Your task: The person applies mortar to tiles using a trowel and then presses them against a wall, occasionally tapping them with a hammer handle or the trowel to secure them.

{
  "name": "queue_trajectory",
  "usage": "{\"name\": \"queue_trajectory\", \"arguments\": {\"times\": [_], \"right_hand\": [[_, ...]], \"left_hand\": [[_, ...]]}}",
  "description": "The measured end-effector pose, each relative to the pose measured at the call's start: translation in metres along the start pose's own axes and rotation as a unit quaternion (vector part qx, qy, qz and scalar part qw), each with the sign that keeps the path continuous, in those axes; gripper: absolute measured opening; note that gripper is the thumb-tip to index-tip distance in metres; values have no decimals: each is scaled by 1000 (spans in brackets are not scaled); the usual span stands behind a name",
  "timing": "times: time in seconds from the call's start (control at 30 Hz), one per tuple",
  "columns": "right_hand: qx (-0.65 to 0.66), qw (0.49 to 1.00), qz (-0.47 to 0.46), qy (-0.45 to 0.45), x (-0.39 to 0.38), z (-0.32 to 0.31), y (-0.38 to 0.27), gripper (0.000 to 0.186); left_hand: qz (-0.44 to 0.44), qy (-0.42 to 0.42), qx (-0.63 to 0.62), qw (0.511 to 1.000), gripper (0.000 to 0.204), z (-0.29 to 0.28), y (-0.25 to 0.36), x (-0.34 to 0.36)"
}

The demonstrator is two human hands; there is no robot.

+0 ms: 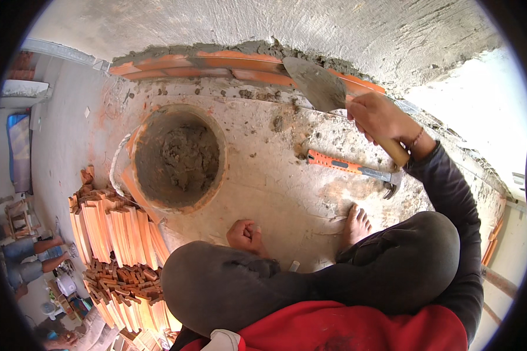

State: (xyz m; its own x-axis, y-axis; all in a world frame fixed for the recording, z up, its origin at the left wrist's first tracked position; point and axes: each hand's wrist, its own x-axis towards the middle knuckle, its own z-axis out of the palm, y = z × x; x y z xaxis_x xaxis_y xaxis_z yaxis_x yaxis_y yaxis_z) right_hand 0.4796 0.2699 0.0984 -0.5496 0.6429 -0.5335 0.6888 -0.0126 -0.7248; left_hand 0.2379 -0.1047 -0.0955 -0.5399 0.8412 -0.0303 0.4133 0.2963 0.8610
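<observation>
Head view: the right hand (379, 119) is clenched around the wooden handle of a trowel (317, 86), whose grey blade lies against the brick course (216, 64) topped with mortar. The left hand (247, 235) rests curled into a loose fist beside the knee, holding nothing visible. A bucket (178, 158) of mortar stands on the slab left of centre. A hammer (351, 168) lies near the bare foot (355, 225). Stacked bricks (114, 234) sit at lower left.

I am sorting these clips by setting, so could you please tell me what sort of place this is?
Likely a bricklaying site: a steel trowel over a mortared orange brick course, and a round mortar bucket.
</observation>
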Motion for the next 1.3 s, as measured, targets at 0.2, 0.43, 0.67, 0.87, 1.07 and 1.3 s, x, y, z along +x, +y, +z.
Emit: {"name": "queue_trajectory", "arguments": {"times": [0.2, 0.43, 0.67, 0.87, 1.07, 1.3], "right_hand": [[46, 996, 62, -50, 13, -17, -16, 39], [22, 997, 74, -26, -20, -22, 6, 42], [13, 999, 52, 0, 10, 1, -17, 40], [19, 996, 87, 8, -25, -20, 15, 39], [31, 991, 124, 37, -51, -34, 33, 42], [41, 992, 114, 37, -78, -46, 45, 36]], "left_hand": [[-11, 0, 1, 1000, 22, -4, -6, -2], [-12, 8, -18, 1000, 24, -3, -3, 0], [-18, -38, 16, 999, 24, -7, -15, -1], [-1, -32, -13, 999, 23, -5, -17, -1], [-16, -42, 16, 999, 23, -5, -19, -1], [-22, -8, 20, 1000, 24, 0, -16, -5]]}}
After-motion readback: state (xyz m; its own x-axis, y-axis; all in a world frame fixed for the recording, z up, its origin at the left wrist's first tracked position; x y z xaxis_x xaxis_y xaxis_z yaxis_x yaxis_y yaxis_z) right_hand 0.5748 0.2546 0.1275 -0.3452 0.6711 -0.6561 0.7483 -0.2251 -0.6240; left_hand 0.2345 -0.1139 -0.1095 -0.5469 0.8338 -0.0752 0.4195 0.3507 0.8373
